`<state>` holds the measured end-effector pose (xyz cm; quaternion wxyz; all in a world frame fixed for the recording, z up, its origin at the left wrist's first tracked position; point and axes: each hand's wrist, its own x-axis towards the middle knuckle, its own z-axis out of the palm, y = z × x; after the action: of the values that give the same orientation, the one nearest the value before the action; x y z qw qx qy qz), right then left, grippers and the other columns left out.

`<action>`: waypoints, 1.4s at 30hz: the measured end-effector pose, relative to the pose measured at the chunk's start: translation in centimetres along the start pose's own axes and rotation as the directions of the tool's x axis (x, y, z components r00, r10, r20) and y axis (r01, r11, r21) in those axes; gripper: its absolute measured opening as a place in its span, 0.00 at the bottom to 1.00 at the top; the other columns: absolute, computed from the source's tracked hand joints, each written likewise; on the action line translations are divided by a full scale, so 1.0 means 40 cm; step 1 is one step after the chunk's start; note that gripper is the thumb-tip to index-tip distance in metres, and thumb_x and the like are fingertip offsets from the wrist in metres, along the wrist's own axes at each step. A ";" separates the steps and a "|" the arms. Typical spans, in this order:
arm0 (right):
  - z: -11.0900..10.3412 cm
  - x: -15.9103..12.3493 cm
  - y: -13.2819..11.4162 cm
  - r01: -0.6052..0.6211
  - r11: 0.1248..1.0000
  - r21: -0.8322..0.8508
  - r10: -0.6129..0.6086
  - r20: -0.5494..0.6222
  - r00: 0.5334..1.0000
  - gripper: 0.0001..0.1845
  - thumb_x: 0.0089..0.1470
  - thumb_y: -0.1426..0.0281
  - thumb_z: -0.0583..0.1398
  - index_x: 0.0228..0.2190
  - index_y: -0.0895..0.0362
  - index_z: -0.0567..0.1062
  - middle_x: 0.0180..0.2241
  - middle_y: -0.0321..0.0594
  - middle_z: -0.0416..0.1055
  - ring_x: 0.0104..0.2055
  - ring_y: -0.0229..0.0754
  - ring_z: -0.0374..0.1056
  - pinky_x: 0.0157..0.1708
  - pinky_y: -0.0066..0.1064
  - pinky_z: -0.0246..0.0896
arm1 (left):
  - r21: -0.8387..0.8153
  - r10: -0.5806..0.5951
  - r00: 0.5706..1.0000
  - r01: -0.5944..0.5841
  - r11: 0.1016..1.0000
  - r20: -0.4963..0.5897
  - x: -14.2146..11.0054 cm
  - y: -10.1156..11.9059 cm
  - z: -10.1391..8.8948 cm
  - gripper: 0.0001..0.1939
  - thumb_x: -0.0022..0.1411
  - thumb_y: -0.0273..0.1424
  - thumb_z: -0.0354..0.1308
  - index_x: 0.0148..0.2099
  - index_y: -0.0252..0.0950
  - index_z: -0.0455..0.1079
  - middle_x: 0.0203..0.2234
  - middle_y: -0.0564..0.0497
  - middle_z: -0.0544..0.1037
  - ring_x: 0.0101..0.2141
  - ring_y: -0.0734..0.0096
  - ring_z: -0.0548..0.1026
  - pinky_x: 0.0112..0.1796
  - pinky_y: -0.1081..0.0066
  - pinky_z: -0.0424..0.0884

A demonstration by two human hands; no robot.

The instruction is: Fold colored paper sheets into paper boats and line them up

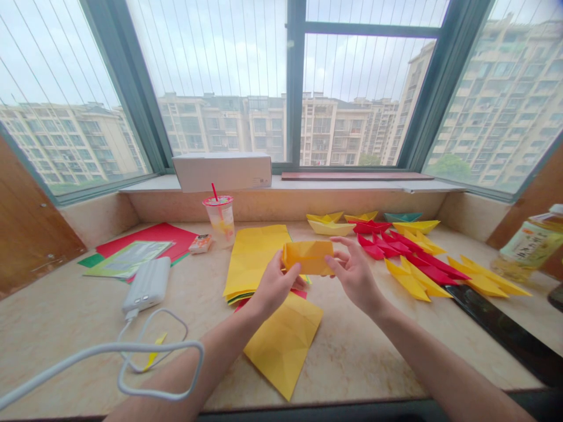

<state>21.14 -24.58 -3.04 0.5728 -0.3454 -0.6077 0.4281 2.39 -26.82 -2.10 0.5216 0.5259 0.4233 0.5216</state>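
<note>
Between my two hands, above the counter, is a folded yellow paper shaped like a small rectangle. My left hand grips its left end, thumb in front. At its right end, my right hand pinches the lower corner with the thumb, its index finger raised. Below lies a creased yellow sheet, partly under my left wrist. Behind my left hand rests a stack of yellow paper with green and red edges showing beneath. Several folded paper boats in yellow, red and green stand to the right.
On the left are a white power bank with a looping cable, red paper, and a plastic cup with a straw. A black flat object and an oil bottle occupy the right. A white box sits on the sill.
</note>
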 end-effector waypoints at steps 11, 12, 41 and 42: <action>0.005 -0.001 -0.017 0.102 0.992 0.069 -0.099 -0.056 0.994 0.22 0.53 0.59 0.64 0.45 0.46 0.61 0.38 0.34 0.70 0.30 0.38 0.72 0.28 0.31 0.70 | -0.291 0.060 0.997 -0.072 0.954 -0.050 0.000 0.020 -0.001 0.13 0.62 0.35 0.54 0.45 0.32 0.67 0.31 0.47 0.79 0.27 0.70 0.78 0.31 0.68 0.75; 0.004 0.000 -0.018 0.101 0.991 0.083 -0.096 -0.061 0.993 0.22 0.53 0.59 0.65 0.45 0.46 0.60 0.38 0.34 0.70 0.30 0.38 0.73 0.27 0.31 0.70 | -0.309 0.062 0.997 -0.074 0.948 -0.051 -0.002 0.022 0.000 0.13 0.62 0.36 0.54 0.45 0.32 0.67 0.31 0.48 0.79 0.27 0.69 0.78 0.30 0.68 0.75; -0.002 -0.008 -0.014 0.077 0.981 -0.179 -0.052 0.142 0.989 0.15 0.52 0.56 0.65 0.36 0.54 0.73 0.42 0.43 0.71 0.43 0.46 0.70 0.39 0.37 0.70 | -0.313 0.039 0.994 -0.005 0.950 0.102 -0.002 -0.011 0.013 0.27 0.61 0.48 0.59 0.51 0.30 0.70 0.37 0.38 0.82 0.43 0.52 0.81 0.43 0.58 0.76; -0.001 -0.010 -0.015 0.096 0.978 -0.186 -0.068 0.151 0.986 0.15 0.52 0.57 0.65 0.37 0.54 0.75 0.44 0.44 0.70 0.45 0.47 0.70 0.40 0.37 0.70 | -0.322 0.036 0.994 -0.001 0.947 0.104 -0.001 -0.011 0.013 0.27 0.61 0.48 0.60 0.51 0.30 0.69 0.37 0.38 0.82 0.43 0.52 0.80 0.44 0.58 0.76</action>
<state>21.25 -25.16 -2.66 0.5085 -0.3421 -0.6997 0.3671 2.96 -26.89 -2.49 0.6176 0.4653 0.2988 0.5594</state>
